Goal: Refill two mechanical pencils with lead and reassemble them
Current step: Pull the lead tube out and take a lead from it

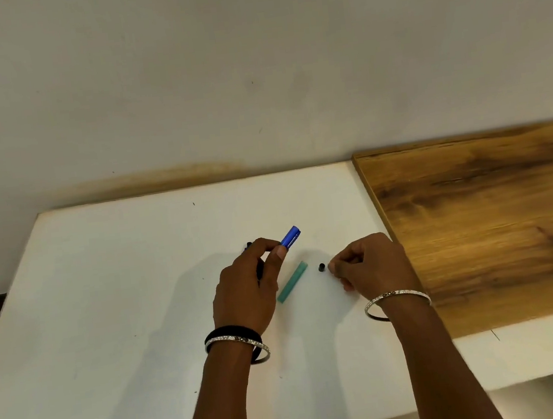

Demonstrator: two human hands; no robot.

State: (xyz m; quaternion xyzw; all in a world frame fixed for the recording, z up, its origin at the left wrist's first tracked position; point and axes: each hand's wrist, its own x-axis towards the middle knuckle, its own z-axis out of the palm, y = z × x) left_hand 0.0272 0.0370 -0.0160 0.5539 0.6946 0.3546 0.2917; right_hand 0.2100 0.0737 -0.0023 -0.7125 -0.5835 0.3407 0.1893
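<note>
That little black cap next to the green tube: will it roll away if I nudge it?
Probably. The black cap looks small, round and light, lying loose on the smooth white table, so a nudge could send it off. The right hand beside it might stop it.

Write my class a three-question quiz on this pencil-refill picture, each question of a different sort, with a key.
1. True or false: the left hand holds the blue pencil up off the white table.
2. What lies flat between the two hands? A) green lead case B) scissors C) eraser block
3. Fill in: the small black cap sits just beside the ____ hand's fingertips.

Key: 1 true; 2 A; 3 right.
</note>
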